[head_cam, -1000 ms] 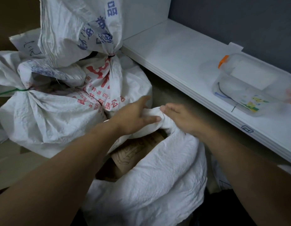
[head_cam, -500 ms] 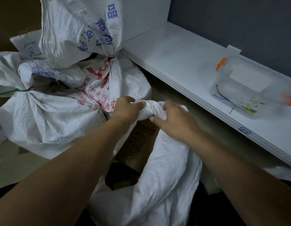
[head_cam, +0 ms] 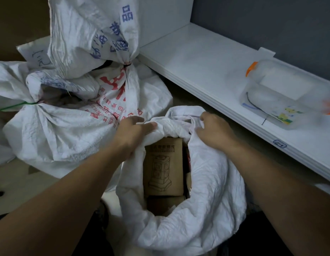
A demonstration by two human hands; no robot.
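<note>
A white woven sack [head_cam: 206, 183] stands open in front of me, its rim rolled down. Inside it I see brown cardboard boxes [head_cam: 163, 167], the top one printed with a line drawing of a tower socket. My left hand [head_cam: 132, 133] grips the far left part of the rolled rim. My right hand [head_cam: 214, 132] grips the far right part of the same rim, fingers curled into the fabric. Both forearms reach in from the bottom of the view.
Tied white sacks [head_cam: 64, 126] with red and blue print are piled to the left, one [head_cam: 90, 34] stacked on top. A white shelf [head_cam: 216, 74] runs along the right with a clear plastic container [head_cam: 288, 98] with orange clips on it. A grey wall stands behind.
My hands have moved apart along the sack's rim, pulling the bunched mouth open. The cardboard boxes inside now show plainly.
</note>
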